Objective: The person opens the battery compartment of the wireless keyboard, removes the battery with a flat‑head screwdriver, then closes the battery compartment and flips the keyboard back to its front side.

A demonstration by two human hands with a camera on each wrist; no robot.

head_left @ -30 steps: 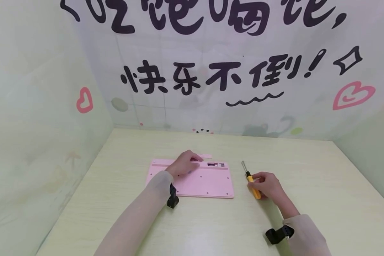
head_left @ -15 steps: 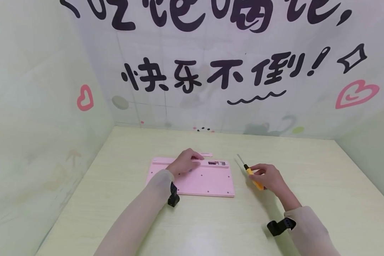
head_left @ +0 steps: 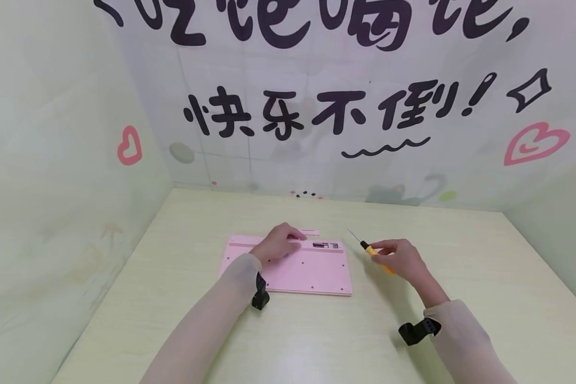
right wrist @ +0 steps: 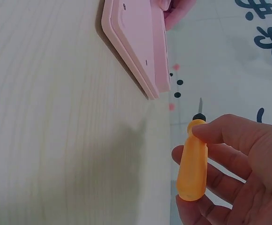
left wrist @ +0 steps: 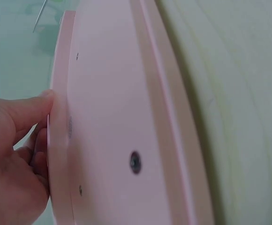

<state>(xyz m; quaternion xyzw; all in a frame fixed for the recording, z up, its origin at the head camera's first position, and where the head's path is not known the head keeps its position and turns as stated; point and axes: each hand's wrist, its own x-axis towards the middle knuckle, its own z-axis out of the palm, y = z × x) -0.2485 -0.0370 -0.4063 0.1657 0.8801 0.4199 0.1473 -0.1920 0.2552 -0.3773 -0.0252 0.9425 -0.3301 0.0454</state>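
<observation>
"Where's the keyboard (head_left: 317, 273)?"
"On the bench (head_left: 312, 341), screw-dotted side up, with an open slot (head_left: 325, 245) near its far right corner."
"What has hold of it?"
"The left hand (head_left: 278, 244) pinches the far edge, thumb against it, fingers curled behind."
"And the right hand (head_left: 404, 260)?"
"It grips the screwdriver (right wrist: 192, 161) by its yellow handle, raised off the bench beside the keyboard's right end, tip slanting left and away."
"Anything else pink?"
"A strip (head_left: 311, 232), lying just behind the keyboard."

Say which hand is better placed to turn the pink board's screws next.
Right, probably: the right hand holds the screwdriver raised beside the pink board, while the left hand grips the board's far edge.
</observation>
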